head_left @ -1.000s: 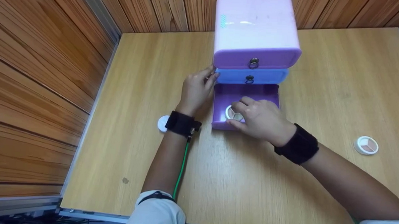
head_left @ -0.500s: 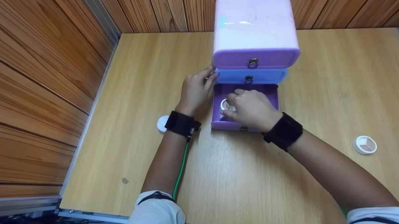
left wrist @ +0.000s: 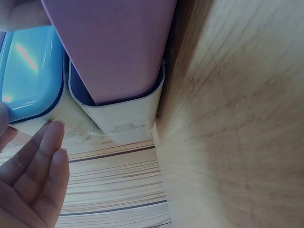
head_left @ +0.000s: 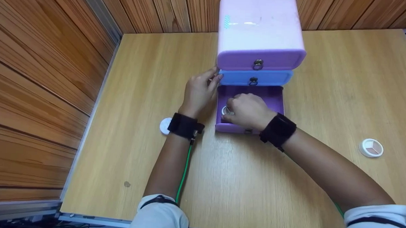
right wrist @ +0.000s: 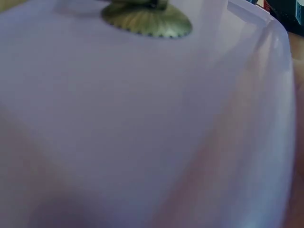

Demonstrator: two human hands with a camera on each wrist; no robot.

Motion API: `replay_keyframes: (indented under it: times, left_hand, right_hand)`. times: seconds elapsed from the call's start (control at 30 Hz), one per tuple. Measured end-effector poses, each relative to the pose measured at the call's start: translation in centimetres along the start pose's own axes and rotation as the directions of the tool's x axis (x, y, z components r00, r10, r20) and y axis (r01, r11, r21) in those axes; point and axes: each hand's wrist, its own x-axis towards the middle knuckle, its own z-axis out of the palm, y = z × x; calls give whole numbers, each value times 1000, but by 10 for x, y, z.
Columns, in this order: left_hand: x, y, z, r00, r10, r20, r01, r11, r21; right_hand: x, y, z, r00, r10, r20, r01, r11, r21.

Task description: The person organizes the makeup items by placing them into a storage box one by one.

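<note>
A drawer cabinet (head_left: 261,28) stands at the back, its purple bottom drawer (head_left: 274,99) pulled out. Inside that drawer my right hand (head_left: 250,110) pinches a small round white makeup compact (head_left: 226,110) with wedge-shaped sections; the hand covers much of it. My left hand (head_left: 199,90) rests against the cabinet's left side, beside the blue middle drawer (head_left: 271,77). In the left wrist view, its fingers (left wrist: 40,161) lie nearly straight by the blue drawer front (left wrist: 35,71). The right wrist view is filled by the drawer's front panel (right wrist: 142,104) and a brass handle base (right wrist: 147,19).
A second round makeup compact (head_left: 371,148) lies on the table (head_left: 221,182) at the right. A white round object (head_left: 164,126) is partly hidden by the left wrist strap. Wood-panelled walls (head_left: 38,88) stand at the left and back.
My right hand has moved left and slightly up within the bottom drawer, taking the compact toward the drawer's left side. The left hand has stayed in place.
</note>
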Motion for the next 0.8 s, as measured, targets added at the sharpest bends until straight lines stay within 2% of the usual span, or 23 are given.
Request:
replay_keyframes:
  times: [0.5, 0.8]
  left_hand:
    - [0, -2, -1, 999, 34, -23, -34, 999, 34]
    - [0, -1, -1, 1000, 20, -10, -20, 1000, 15]
  right_hand:
    - [8, 6, 8, 996, 37, 79, -43, 996, 75]
    - [12, 7, 11, 987, 75, 139, -86, 993, 78]
